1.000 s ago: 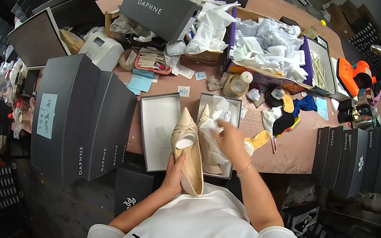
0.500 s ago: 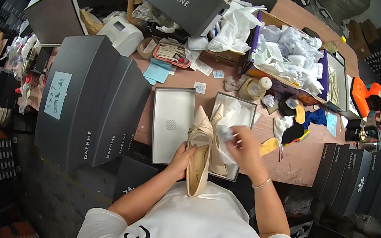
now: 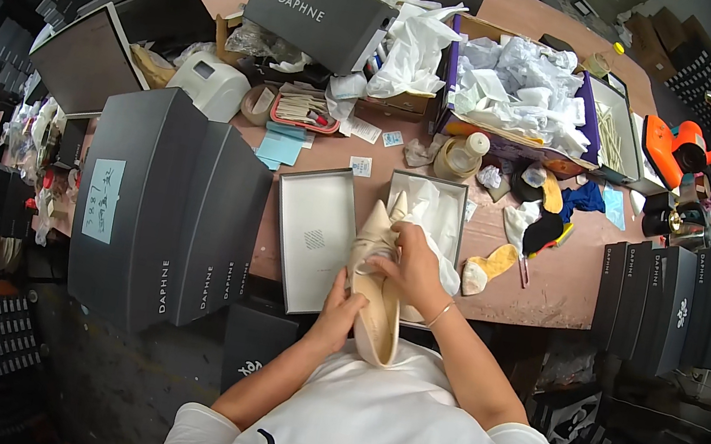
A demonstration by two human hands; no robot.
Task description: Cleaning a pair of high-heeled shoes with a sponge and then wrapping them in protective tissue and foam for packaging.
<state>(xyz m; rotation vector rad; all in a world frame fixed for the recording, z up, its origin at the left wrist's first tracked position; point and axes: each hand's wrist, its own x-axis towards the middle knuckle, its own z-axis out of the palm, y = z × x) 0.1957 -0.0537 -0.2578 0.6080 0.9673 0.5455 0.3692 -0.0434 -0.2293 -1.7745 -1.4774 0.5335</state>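
A beige pointed flat shoe [image 3: 375, 319] is held toe-away in front of my chest. My left hand [image 3: 338, 315] is closed around its left side near the middle. At the shoe's opening, my right hand [image 3: 413, 269] has its thumb inside and its fingers over the upper; whether paper is in there is hidden. The tip of a second beige shoe [image 3: 401, 203] shows behind, by the grey box [image 3: 460, 202] lined with white tissue paper [image 3: 437, 222]. Left of it lies the open grey lid [image 3: 313, 253].
Dark shoeboxes [image 3: 131, 213] stand at the left, more [image 3: 671, 303] at the right. A purple-edged carton [image 3: 596, 131] of crumpled paper is at the back, near a glue jar [image 3: 463, 157]. Yellow sponge [image 3: 494, 264] and cloths lie to the right. People are partly visible far left.
My right hand has moved left from above the box, where it held a crumpled paper wad, to the shoe's opening. The wad no longer shows. The view has shifted slightly.
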